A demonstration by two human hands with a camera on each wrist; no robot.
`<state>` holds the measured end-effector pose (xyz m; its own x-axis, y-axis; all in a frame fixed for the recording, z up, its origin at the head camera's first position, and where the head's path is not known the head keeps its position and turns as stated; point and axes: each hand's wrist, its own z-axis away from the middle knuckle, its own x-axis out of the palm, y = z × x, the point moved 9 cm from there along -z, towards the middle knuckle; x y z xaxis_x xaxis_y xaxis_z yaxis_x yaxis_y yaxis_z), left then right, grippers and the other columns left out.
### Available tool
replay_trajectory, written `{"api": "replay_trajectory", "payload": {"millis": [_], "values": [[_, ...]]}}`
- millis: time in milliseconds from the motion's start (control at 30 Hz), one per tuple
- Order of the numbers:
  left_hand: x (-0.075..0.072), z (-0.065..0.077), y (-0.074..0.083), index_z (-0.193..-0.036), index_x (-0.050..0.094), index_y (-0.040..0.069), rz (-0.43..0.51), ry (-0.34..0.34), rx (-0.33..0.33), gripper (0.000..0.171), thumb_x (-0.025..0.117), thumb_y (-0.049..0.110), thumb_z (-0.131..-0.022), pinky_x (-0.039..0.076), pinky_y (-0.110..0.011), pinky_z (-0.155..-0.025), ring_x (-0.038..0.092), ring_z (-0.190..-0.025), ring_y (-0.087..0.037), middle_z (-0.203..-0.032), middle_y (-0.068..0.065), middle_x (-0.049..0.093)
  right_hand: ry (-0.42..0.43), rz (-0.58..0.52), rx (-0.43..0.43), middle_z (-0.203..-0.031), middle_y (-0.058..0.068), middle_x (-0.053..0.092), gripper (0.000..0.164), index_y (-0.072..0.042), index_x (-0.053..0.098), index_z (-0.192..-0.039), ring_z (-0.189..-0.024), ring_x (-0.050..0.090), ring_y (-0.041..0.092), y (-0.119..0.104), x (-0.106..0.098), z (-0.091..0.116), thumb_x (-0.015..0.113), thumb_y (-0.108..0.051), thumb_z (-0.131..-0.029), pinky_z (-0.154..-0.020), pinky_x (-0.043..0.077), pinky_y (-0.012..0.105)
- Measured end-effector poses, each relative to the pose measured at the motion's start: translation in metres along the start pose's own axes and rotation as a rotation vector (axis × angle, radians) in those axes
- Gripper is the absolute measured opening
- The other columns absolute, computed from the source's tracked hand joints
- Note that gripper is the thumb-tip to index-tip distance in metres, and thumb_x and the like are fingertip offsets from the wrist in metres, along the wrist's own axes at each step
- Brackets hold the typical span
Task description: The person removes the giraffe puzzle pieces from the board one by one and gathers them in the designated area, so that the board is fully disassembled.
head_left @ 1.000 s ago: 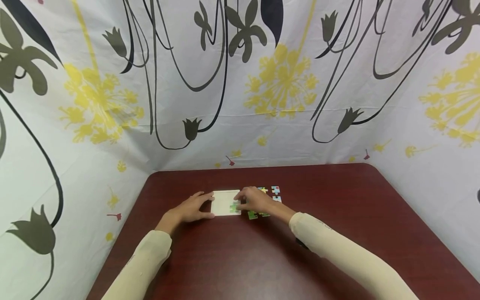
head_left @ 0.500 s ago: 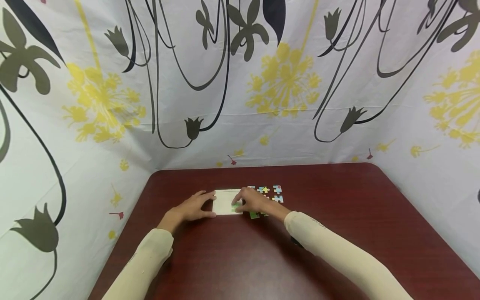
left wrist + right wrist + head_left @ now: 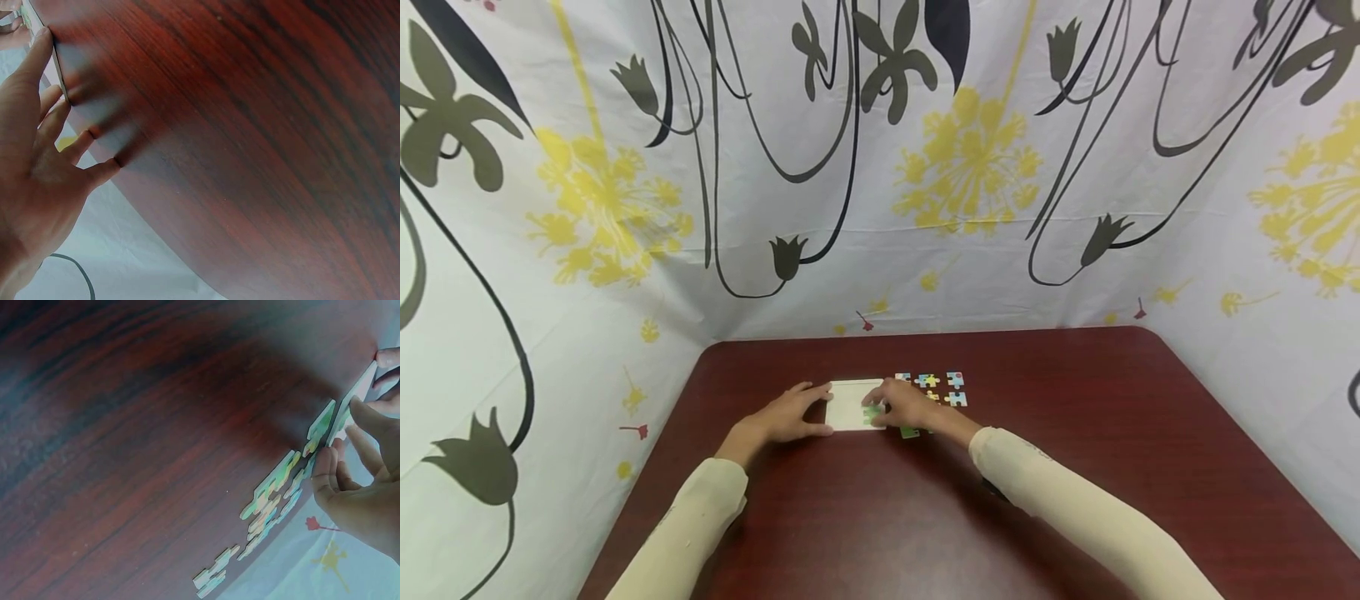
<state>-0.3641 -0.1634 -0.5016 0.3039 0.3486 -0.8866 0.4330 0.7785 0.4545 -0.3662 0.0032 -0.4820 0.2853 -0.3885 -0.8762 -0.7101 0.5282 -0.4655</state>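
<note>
A cream puzzle board [image 3: 844, 404] lies flat toward the far side of the table. At its left edge is my left hand [image 3: 781, 415], fingers spread, with the thumb at the near corner and a fingertip at the far one. My right hand [image 3: 907, 403] bends over the board's right end, where thumb and forefinger pinch a green jigsaw piece [image 3: 872, 413] at the lower right corner. The fingers partly cover it. In the right wrist view the thumb is over the board's edge [image 3: 361, 386], other fingers curled beneath the palm.
Several loose jigsaw pieces [image 3: 957, 399] lie right of the board, some hidden behind the right hand. The right wrist view shows them in a row [image 3: 269, 494]. A dark red wooden table [image 3: 880, 517] meets a floral cloth [image 3: 880, 275] behind and at both sides.
The right hand stays at the board's lower right corner, with only slight finger shifts. The left hand keeps its place. The whole view has shifted slightly.
</note>
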Motion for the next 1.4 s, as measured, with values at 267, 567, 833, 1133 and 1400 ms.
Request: {"api": "replay_trajectory", "payload": {"millis": [267,567,833,1133,1400], "values": [[0.0,0.001,0.0,-0.152,0.052,0.012,0.004,-0.004,-0.007,0.072,0.076,0.047,-0.094,0.03,-0.068,-0.115,0.023,-0.155,-0.042,-0.166,-0.007,0.037,-0.019,-0.047,0.064,-0.11,0.01,0.075,0.022,-0.007,0.077,-0.109,-0.105,0.07,0.03,0.003,-0.001,-0.002,0.083,-0.006,-0.088,-0.09,0.057,0.041],[-0.001,0.0,0.0,-0.153,0.052,0.012,0.006,0.0,-0.002,0.072,0.076,0.047,-0.094,0.029,-0.069,-0.115,0.023,-0.155,-0.043,-0.165,-0.008,0.038,0.027,-0.111,0.089,-0.091,0.006,0.077,0.015,-0.012,0.076,-0.108,-0.08,0.072,0.015,0.005,-0.003,-0.002,0.076,-0.004,-0.095,-0.076,0.058,0.031],[0.0,0.0,0.0,-0.152,0.053,0.012,0.0,-0.001,0.003,0.072,0.076,0.047,-0.094,0.029,-0.069,-0.115,0.023,-0.155,-0.043,-0.165,-0.007,0.038,0.084,-0.156,0.035,-0.092,0.008,0.078,0.015,-0.004,0.076,-0.112,-0.079,0.073,0.018,0.005,-0.014,0.007,0.069,-0.003,-0.099,-0.068,0.055,0.027],[-0.001,0.001,0.003,-0.152,0.053,0.012,-0.002,0.003,-0.004,0.071,0.077,0.046,-0.094,0.029,-0.069,-0.115,0.022,-0.155,-0.042,-0.165,-0.007,0.039,0.111,-0.145,0.056,-0.098,0.009,0.077,0.017,-0.003,0.075,-0.116,-0.086,0.074,0.019,0.013,-0.036,0.025,0.07,-0.004,-0.099,-0.073,0.056,0.026],[-0.001,0.004,0.005,-0.152,0.052,0.012,-0.004,0.002,0.002,0.072,0.077,0.046,-0.094,0.029,-0.069,-0.115,0.023,-0.155,-0.043,-0.164,-0.008,0.04,0.099,-0.149,0.088,-0.102,0.011,0.077,0.018,-0.001,0.075,-0.117,-0.089,0.075,0.021,0.023,-0.054,0.047,0.069,-0.003,-0.099,-0.072,0.057,0.027]]}}
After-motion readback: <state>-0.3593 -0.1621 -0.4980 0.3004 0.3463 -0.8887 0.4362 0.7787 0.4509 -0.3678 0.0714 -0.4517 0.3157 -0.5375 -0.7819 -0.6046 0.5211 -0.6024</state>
